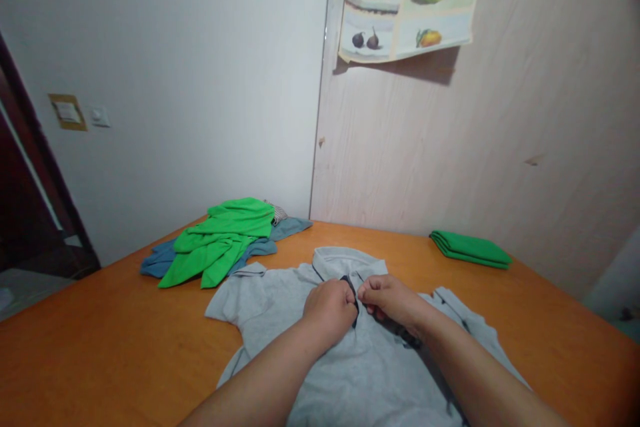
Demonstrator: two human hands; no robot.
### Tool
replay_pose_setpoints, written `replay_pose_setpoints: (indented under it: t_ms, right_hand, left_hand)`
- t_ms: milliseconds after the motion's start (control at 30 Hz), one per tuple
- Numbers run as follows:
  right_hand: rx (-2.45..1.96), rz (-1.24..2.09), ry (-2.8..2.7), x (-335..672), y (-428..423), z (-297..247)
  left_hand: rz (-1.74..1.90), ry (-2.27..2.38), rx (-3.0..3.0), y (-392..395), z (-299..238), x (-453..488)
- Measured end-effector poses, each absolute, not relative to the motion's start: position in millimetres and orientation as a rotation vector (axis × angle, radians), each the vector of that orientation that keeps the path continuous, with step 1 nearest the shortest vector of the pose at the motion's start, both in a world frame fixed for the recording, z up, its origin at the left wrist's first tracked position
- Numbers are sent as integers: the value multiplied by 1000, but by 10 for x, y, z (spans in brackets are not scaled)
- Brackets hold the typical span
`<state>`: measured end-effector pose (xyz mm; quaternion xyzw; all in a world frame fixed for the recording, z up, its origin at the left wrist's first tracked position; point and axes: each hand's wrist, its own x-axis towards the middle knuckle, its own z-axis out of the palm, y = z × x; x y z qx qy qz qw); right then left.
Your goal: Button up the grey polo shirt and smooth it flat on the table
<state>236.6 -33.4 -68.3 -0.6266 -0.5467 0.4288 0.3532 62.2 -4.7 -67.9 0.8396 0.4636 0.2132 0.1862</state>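
Observation:
A grey short-sleeved polo shirt lies spread on the orange table, its collar pointing away from me. My left hand is closed on the left edge of the front placket, where a dark inner strip shows. Just to the right, my right hand pinches the other edge of the placket below the collar. The fingertips of both hands are close together, with a narrow gap between them. Any button under the fingers is too small to make out.
A loose heap of bright green cloth and blue-grey cloth lies at the back left. A folded green cloth rests at the back right of the orange table. Behind stands a wall with a fruit poster.

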Motion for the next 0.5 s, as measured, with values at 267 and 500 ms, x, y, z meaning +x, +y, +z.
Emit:
replay_pose_setpoints:
  t_ms: [267,500]
  right_hand:
    - [-1522,1141,-1407,2348,-368,-595]
    - [-1508,1156,-1413,2340,-380,-591]
  left_hand:
    - [740,1187,2221,19,-730,616]
    - [735,1143,2174,58,-768,613]
